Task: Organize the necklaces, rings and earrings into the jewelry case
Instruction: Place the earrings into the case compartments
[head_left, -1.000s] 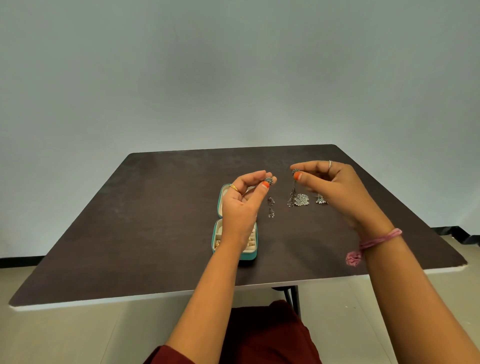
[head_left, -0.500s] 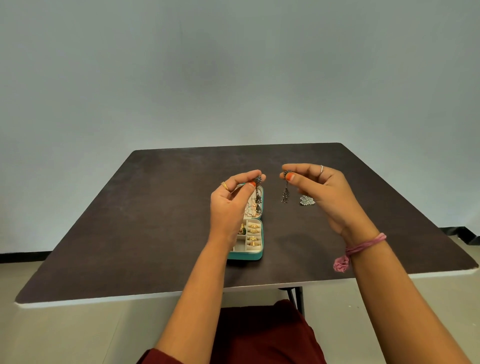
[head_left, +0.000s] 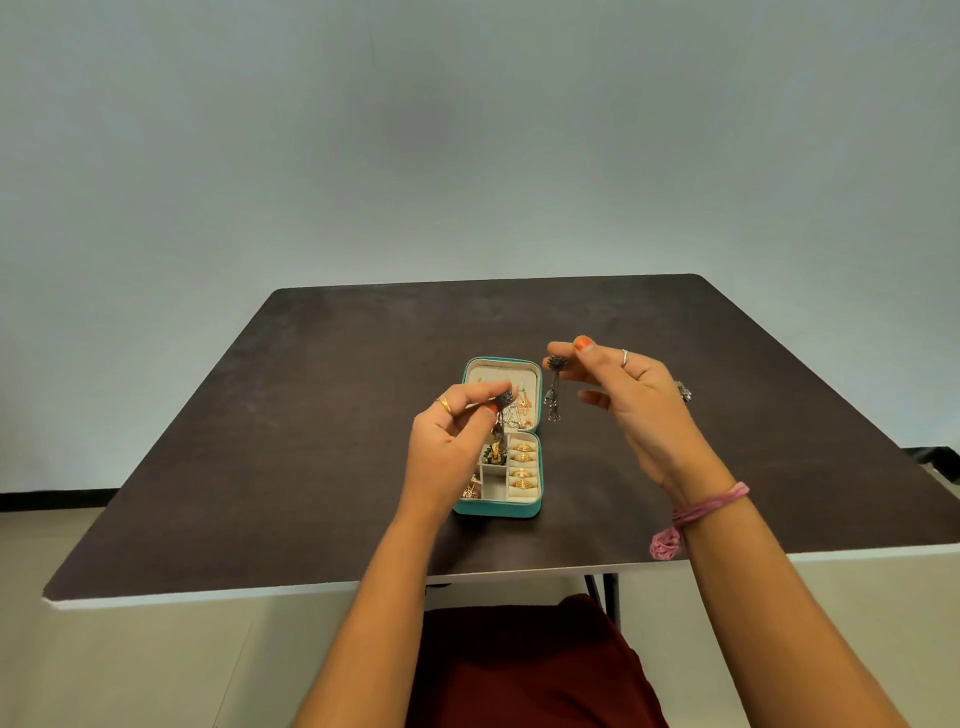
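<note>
We hold both hands above the dark table (head_left: 311, 415), apart from each other, with the open teal jewelry case (head_left: 498, 512) as our landmark on the tabletop. Our left hand (head_left: 452, 447) hovers over the case's left side, thumb and forefinger pinched on the top of a dark dangling earring (head_left: 503, 401), which hangs down over the case's hinge area. Our right hand (head_left: 634, 395) is raised just to the right of the case's lid, thumb and forefinger pinched on a matching second earring (head_left: 554, 395); its chain hangs free beside the lid's right edge, and we cannot tell whether its tip touches the table. Inside the case, four gold rings (head_left: 522, 465) sit in the padded rolls of the near half's right column, and gold pieces fill the small compartments to their left, partly hidden by our left hand. The cream-lined lid half, farther from us, holds more gold and silver pieces. To the right of the case, a small silver piece (head_left: 683, 391) shows past our right hand. A pink thread bracelet (head_left: 701, 512) circles our right wrist.
</note>
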